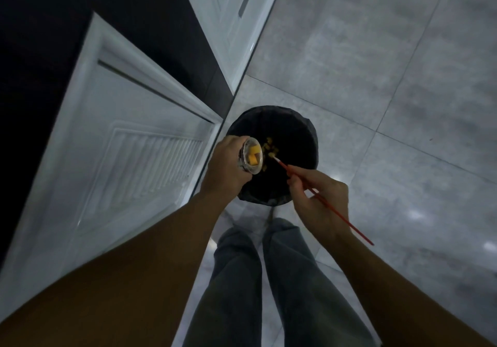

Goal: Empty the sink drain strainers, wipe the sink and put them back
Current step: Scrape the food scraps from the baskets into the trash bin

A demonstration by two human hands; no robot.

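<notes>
Nearest, my left hand (226, 170) grips the tilted round steel strainer (245, 159), right hand (317, 198) pinches a thin red stick (349, 224); flicking may scatter yellow scraps (253, 155) beyond the black bin (309, 131).

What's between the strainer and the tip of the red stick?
In the head view, loose yellow food scraps lie between the strainer and the red stick, above the bin's dark inside.
</notes>
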